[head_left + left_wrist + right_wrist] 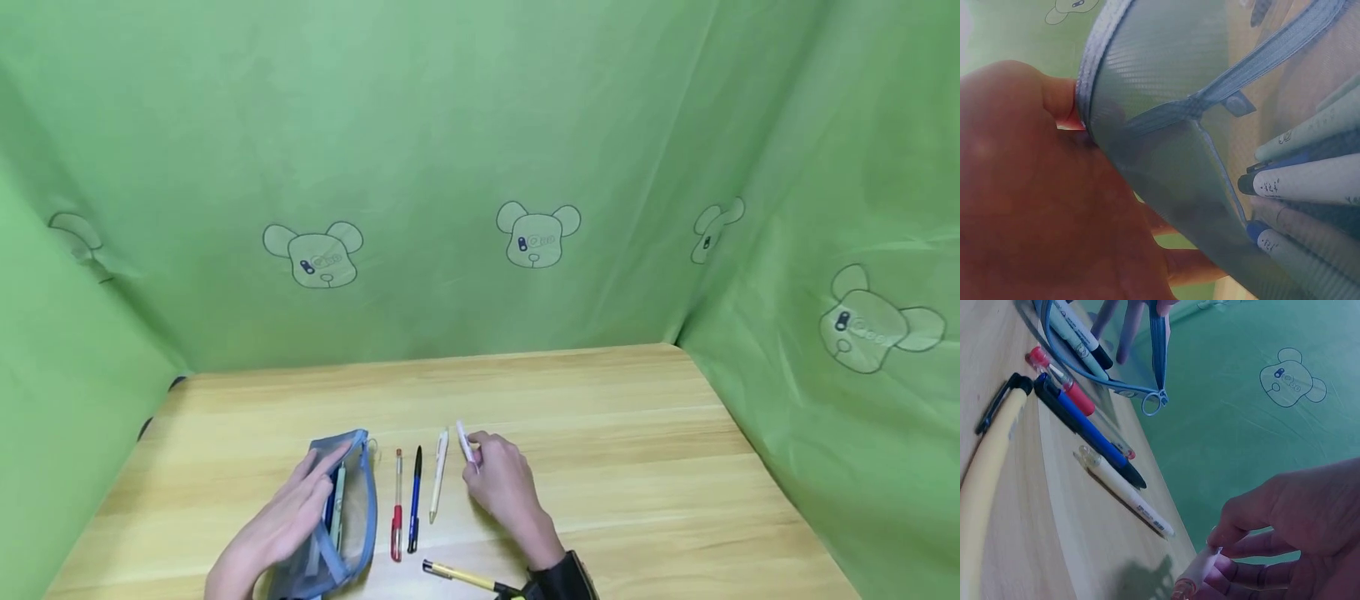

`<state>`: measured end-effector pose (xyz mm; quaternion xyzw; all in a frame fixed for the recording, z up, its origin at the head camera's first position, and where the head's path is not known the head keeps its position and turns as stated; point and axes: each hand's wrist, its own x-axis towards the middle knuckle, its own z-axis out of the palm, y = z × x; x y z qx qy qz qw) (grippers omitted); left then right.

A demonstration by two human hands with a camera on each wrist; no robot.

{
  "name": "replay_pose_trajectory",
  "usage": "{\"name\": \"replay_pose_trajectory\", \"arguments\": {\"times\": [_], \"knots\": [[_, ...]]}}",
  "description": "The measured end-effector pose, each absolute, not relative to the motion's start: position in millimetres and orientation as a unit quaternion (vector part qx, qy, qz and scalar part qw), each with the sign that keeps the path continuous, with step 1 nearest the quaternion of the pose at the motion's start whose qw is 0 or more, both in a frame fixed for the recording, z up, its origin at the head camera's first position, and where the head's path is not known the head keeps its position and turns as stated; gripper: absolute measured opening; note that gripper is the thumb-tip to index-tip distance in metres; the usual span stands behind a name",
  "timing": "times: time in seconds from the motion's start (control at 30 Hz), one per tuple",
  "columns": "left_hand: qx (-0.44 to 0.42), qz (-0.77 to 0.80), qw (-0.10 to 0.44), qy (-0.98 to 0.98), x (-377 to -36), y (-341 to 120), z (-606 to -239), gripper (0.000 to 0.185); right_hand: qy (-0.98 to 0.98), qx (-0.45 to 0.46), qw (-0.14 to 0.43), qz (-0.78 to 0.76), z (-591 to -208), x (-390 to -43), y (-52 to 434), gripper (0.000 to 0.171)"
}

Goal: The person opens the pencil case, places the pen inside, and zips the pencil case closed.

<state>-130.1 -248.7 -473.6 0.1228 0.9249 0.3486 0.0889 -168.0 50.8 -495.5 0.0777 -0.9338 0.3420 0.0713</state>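
Note:
A blue mesh pencil case [371, 500] lies unzipped at the left, with several pens and markers [1310, 178] inside. My left hand [288, 512] holds its edge, thumb on one side and fingers behind the mesh. To the right, my right hand [506, 479] pinches a whitish pen [466, 442] between thumb and fingers; a pinkish end shows in the right wrist view. Between the case and that hand lie a red pen [397, 521], a blue pen [416, 504] and a cream-white pen [439, 475], side by side.
A yellow pen [465, 577] with a black clip lies across the near part of the wooden table [637, 467], close to my right sleeve [562, 579]. Green cloth [427, 125] printed with bear heads hangs behind the table and at both sides.

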Motion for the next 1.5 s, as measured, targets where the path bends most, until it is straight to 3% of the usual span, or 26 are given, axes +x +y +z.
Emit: {"name": "replay_pose_trajectory", "arguments": {"times": [0.27, 0.57, 1.03, 1.5], "knots": [[0.103, 0.341, 0.121, 0.927, -127.6, -249.7, -479.9, 0.055, -0.92, 0.101, 0.045, 0.376, -498.7, -162.1, 43.5, 0.042], [0.125, 0.347, 0.077, 0.926, -125.9, -249.0, -486.8, 0.054, -0.914, 0.116, 0.038, 0.386, -499.7, -159.0, 39.3, 0.042], [0.112, 0.351, 0.108, 0.923, -137.6, -240.3, -482.1, 0.055, -0.909, 0.13, 0.033, 0.394, -494.7, -157.9, 39.0, 0.046], [0.123, 0.353, 0.095, 0.923, -139.5, -242.9, -481.6, 0.054, -0.906, 0.156, 0.028, 0.392, -495.6, -146.5, 7.5, 0.034]]}}
